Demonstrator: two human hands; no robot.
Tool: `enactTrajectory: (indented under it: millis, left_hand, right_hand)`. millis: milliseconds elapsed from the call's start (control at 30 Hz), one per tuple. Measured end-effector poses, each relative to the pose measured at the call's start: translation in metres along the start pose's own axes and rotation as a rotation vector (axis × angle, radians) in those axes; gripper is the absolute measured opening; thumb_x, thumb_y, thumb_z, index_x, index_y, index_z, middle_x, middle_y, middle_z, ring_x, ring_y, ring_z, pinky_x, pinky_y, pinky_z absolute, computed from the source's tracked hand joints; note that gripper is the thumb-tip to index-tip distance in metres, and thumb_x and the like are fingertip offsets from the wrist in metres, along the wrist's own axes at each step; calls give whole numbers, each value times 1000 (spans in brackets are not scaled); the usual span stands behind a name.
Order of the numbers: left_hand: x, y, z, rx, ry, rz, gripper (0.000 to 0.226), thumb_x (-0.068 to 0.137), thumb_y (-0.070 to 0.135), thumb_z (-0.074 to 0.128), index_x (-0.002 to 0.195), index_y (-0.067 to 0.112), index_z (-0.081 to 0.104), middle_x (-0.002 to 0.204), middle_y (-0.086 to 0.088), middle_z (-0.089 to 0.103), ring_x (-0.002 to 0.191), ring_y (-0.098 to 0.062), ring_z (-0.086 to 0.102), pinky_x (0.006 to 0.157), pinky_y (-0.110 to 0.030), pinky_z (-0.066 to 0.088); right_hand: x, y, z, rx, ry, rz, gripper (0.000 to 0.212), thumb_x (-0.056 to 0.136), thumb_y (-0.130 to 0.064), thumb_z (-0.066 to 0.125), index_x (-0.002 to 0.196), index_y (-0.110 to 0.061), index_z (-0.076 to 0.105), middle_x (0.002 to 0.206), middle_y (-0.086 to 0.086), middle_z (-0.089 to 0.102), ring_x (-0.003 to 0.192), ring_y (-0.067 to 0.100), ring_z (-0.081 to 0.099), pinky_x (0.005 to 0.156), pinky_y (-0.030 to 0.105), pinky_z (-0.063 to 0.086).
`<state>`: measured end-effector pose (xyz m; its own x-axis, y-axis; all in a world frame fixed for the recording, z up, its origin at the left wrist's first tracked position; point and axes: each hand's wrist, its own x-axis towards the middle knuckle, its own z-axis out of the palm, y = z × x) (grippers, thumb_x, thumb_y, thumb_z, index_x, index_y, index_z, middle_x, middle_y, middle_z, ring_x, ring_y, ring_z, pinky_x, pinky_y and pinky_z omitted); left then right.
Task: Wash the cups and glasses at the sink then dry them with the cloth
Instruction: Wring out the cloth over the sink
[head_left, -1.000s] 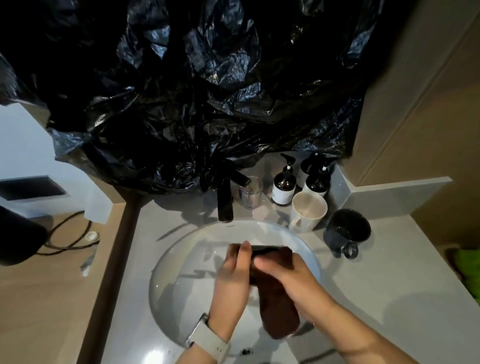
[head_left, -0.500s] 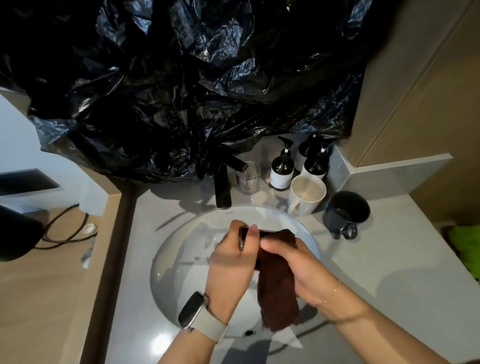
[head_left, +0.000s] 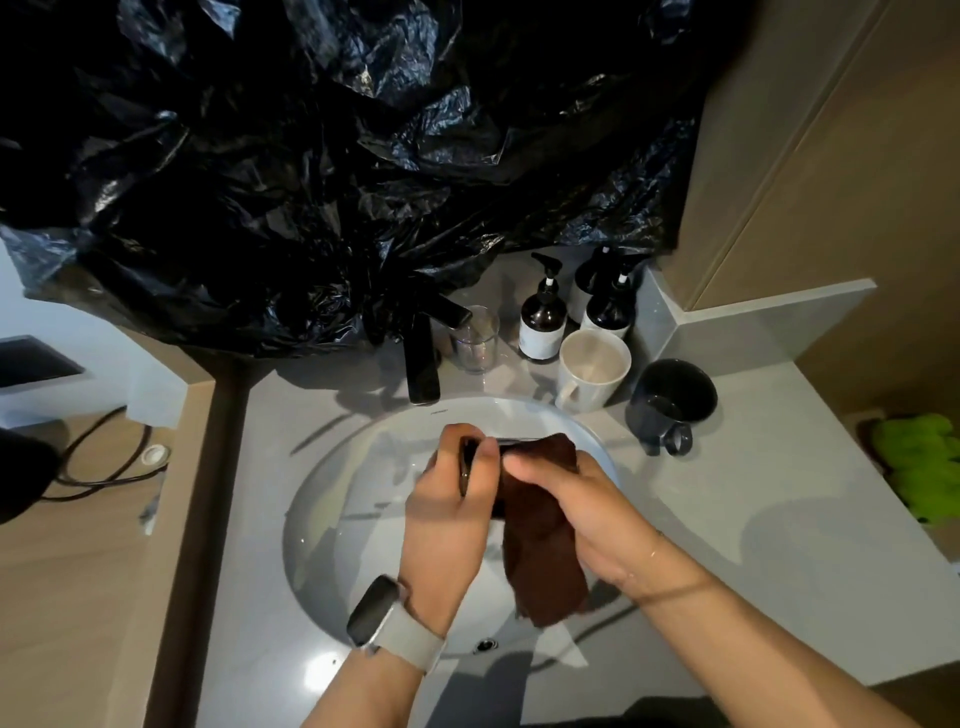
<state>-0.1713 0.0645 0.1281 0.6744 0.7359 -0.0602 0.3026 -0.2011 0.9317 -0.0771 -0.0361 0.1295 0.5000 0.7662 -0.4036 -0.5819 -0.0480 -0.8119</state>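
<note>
Over the sink (head_left: 332, 519), cloth (head_left: 540, 561) seemingly unmoved.

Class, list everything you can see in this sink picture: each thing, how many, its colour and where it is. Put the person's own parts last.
dark cup: 1, black, held over the basin
cloth: 1, dark brown, wrapped on the cup, hanging down
basin: 1, white, set in the grey counter
tap: 1, black, behind the basin
glass: 1, clear, right of the tap
pump bottles: 3, dark, back corner
mug: 1, cream, before the bottles
black mug: 1, right of the cream one
plastic sheet: black, hanging above
green item: 1, far right
cable: black, left shelf
watch: 1, left wrist
left hand: grips the cup
right hand: grips the cloth
</note>
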Motion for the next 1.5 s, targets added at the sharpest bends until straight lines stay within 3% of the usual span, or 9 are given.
enactTrajectory:
  millis: [100, 267, 500, 700, 833, 933, 1133, 1367, 1500]
  left_hand:
    - [-6, -9, -2, 47, -38, 103, 22, 92, 51, 44, 95, 32, 54, 77, 6, 62, 73, -11, 62, 66, -26, 49]
    - [0, -2, 0, -413, -215, -600, 46, 102, 49, 33, 93, 12, 59, 60, -4, 50, 43, -12, 40, 37, -18, 24]
    - [-21, -20, 2, 45, -19, 137, 24, 93, 51, 39, 99, 32, 53, 88, 12, 63, 81, -6, 63, 68, -16, 47]
    - [-14, -8, -1, -495, -273, -573, 47, 105, 42, 30, 93, 9, 61, 57, -6, 45, 45, -15, 36, 44, -22, 20]
    - [-21, -4, 0, -256, -49, -208, 27, 103, 38, 37, 93, 19, 53, 69, -1, 59, 55, -14, 55, 47, -25, 43]
    - [-23, -9, -4, 96, -18, 148, 26, 93, 51, 37, 99, 32, 54, 89, 10, 63, 81, -6, 61, 67, -19, 47]
    - [-3, 13, -6, -351, -177, -565, 29, 103, 39, 38, 91, 17, 52, 54, 2, 51, 44, -13, 45, 38, -20, 31]
    - [-26, -3, -9, 220, 25, 193, 30, 91, 54, 35, 101, 32, 52, 90, 14, 60, 83, 0, 58, 65, -9, 41]
    - [-26, 1, -7, -190, -85, -73, 32, 95, 51, 36, 103, 25, 53, 81, 2, 63, 64, -10, 60, 54, -20, 45]
  right_hand:
    - [-2, 6, -2, 82, -11, 10, 34, 77, -20, 73, 107, -5, 73, 109, 19, 71, 105, 29, 68, 97, 39, 50]
    - [-7, 14, -3, -560, -36, -201, 17, 80, -20, 76, 94, -10, 76, 82, 3, 76, 79, 16, 71, 76, 34, 57]
    - [-7, 7, 1, 19, 93, 16, 16, 87, -12, 66, 96, -3, 75, 95, 17, 74, 89, 24, 71, 79, 29, 57]
    - [-18, 14, 2, -621, -31, -227, 7, 84, -7, 71, 89, -8, 74, 77, 9, 75, 79, 18, 73, 79, 33, 57]
    - [-17, 1, 10, -236, 38, -58, 6, 85, -4, 69, 88, -5, 74, 76, 6, 74, 73, 15, 70, 67, 25, 55]
    - [-12, -6, 7, 45, 54, 101, 21, 84, -13, 67, 100, -2, 73, 101, 19, 73, 96, 26, 70, 90, 34, 54]
    - [-21, 7, 13, -423, 60, -220, 7, 83, -3, 73, 90, -5, 75, 80, 5, 75, 76, 15, 71, 70, 27, 55]
    - [-18, -11, 16, 113, 88, 132, 26, 73, -20, 72, 93, -5, 74, 91, 16, 74, 82, 23, 72, 72, 31, 57]
    - [-22, -9, 20, -142, 91, -39, 9, 86, -12, 68, 86, -12, 77, 83, 13, 74, 79, 25, 71, 73, 33, 56]
